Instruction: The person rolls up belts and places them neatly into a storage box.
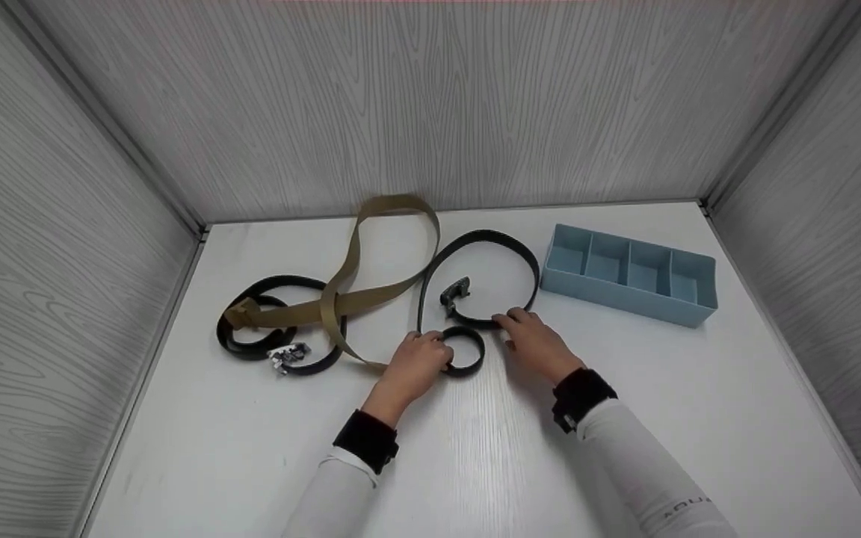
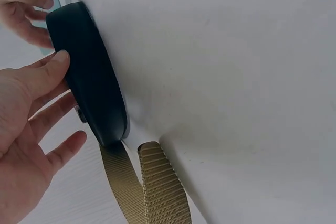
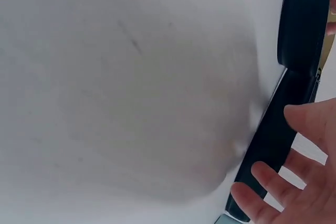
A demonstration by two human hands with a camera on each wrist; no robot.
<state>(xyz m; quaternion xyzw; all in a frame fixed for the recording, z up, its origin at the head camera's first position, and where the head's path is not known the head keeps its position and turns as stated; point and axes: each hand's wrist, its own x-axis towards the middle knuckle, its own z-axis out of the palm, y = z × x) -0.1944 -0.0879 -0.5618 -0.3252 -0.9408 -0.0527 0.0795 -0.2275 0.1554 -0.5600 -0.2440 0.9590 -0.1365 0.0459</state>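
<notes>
My left hand (image 1: pixel 417 364) pinches a black belt (image 2: pixel 86 77) at its small curled end, thumb against the outer face and fingers partly hidden behind it. This belt stands on its edge and sweeps round in a wide loop (image 1: pixel 486 235) to a metal buckle (image 1: pixel 454 296) inside. My right hand (image 1: pixel 539 345) touches the lower right of that loop; in the right wrist view its spread fingers lie along the strap (image 3: pixel 275 124). A tan webbing belt (image 1: pixel 356 301) lies twisted to the left, running close to the left hand.
Another black belt (image 1: pixel 281 281) with a silver buckle (image 1: pixel 288 356) lies coiled at left, under the tan belt's end. A light blue box (image 1: pixel 617 294) with several compartments stands at the right. Wood-grained panels (image 1: pixel 430 112) enclose the white table (image 1: pixel 468 463).
</notes>
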